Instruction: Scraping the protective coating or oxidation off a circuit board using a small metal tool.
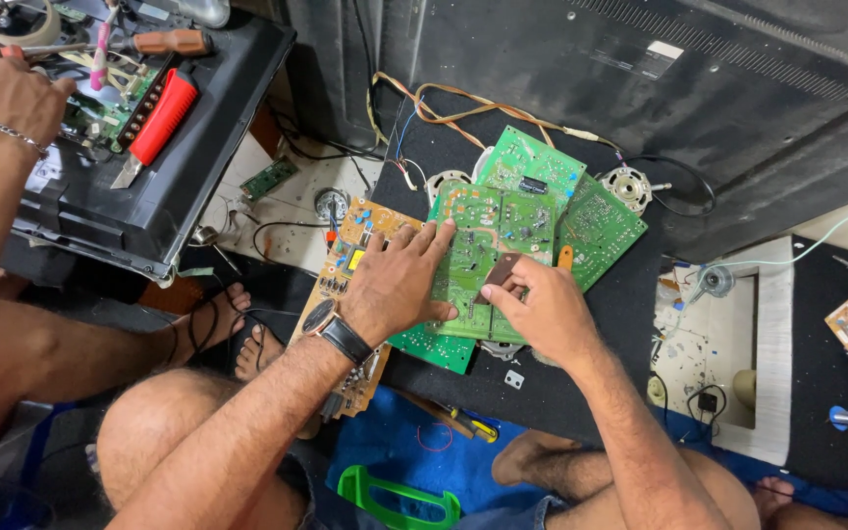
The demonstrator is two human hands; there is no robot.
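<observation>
- The left hand [397,285], a black-strapped watch on its wrist, lies palm-down with fingers spread across a green rectangular printed circuit board [478,257] that tops a stack of boards. It grasps nothing; it presses the board flat.
- The right hand [540,312] pinches a small flat brown rectangular piece [503,269] between thumb and forefinger, its lower edge held just over or on the same green board.
- That board rests near the middle of a dark fabric mat [630,294], overlapping a second green board [534,169] behind it and a third green board [601,231] to the right. An orange-tan component board [350,265] lies partly beneath the left wrist.
- Judged step: the board is being steadied while the brown piece is worked at its surface. Whether the piece is being seated or lifted cannot be told.
- Judged requirement for the next move: steady downward pressure from the left hand, and a fine, level fingertip grip on the right, since the stacked boards could slide on one another.
- Nearby: a round silver motor part [628,186], a red-handled tool [161,118] lying in a black tray [149,221], and another person's hand [0,88] wearing a silver chain bracelet at upper left, apart from this work.
</observation>
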